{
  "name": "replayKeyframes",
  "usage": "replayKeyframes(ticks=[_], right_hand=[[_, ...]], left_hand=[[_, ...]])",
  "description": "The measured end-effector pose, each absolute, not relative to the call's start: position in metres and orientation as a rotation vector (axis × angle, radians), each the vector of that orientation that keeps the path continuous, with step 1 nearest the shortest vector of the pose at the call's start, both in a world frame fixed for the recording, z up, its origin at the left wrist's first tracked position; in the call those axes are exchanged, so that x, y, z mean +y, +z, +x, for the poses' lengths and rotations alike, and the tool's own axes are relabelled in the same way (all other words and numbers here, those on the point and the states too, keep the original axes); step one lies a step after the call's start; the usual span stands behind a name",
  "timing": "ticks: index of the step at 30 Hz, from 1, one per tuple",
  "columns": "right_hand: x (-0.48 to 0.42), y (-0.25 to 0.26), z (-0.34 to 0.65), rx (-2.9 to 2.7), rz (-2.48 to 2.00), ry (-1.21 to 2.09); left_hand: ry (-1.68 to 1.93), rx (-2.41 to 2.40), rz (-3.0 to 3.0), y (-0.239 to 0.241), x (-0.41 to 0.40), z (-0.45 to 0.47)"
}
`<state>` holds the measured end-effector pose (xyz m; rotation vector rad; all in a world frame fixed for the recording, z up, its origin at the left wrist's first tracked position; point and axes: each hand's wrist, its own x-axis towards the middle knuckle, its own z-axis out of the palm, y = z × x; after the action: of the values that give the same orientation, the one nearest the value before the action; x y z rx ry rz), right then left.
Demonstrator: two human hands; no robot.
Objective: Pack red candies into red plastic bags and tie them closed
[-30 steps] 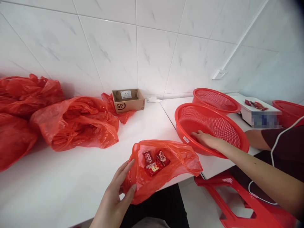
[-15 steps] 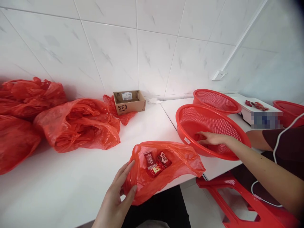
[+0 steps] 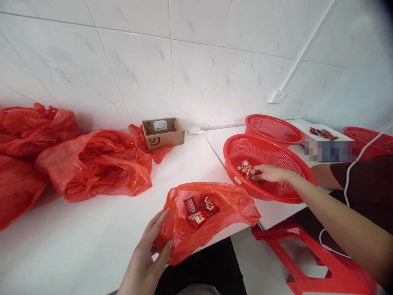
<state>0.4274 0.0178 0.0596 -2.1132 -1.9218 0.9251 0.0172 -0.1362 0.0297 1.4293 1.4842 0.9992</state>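
Observation:
My left hand (image 3: 147,250) grips the left end of a red plastic bag (image 3: 233,205), thumb in front and fingers behind. The bag lies on its side at the table's front edge, its mouth spread wide. Inside it are a dark red packet with white print (image 3: 209,205), a maroon packet (image 3: 190,205) and a bright red packet (image 3: 196,220), close together. My right hand (image 3: 270,173) reaches into a red mesh basket (image 3: 291,157). Its fingertips hold a red packet with cream flower shapes (image 3: 245,169) near the basket's left wall.
Several crumpled red plastic bags (image 3: 107,164) lie at the left. An open cardboard box (image 3: 166,139) stands by the wall. Behind the near basket is another red basket (image 3: 273,127), beside a white scale (image 3: 333,137) carrying packets. A co-worker's dark sleeve (image 3: 362,176) and a red stool (image 3: 325,254) are at the right.
In the basket, my right hand has come up slightly with the flower-patterned packet, which now shows at its fingertips. My left hand keeps its grip on the bag. The view has shifted slightly right.

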Motion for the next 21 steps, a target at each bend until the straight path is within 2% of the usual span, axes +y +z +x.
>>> replayKeyframes(ticks=[3, 6, 13, 18, 21], right_hand=[[0.023, 0.08, 0.433, -1.72, -2.057, 1.172], [0.018, 0.103, 0.43, -1.56, -1.927, 1.269], [-0.024, 0.149, 0.345, -1.784, -1.378, 1.375], [-0.043, 0.125, 0.27, -1.954, -1.1, 1.723], [-0.04, 0.091, 0.25, -2.186, -1.176, 1.577]], left_hand=[[1.012, 1.489, 1.414, 0.027, -0.137, 0.014], [1.027, 1.466, 1.389, 0.025, -0.136, 0.013], [1.061, 1.434, 1.378, 0.03, -0.133, 0.021], [1.095, 1.416, 1.323, 0.03, -0.129, 0.023], [1.084, 1.425, 1.275, 0.028, -0.129, 0.02]])
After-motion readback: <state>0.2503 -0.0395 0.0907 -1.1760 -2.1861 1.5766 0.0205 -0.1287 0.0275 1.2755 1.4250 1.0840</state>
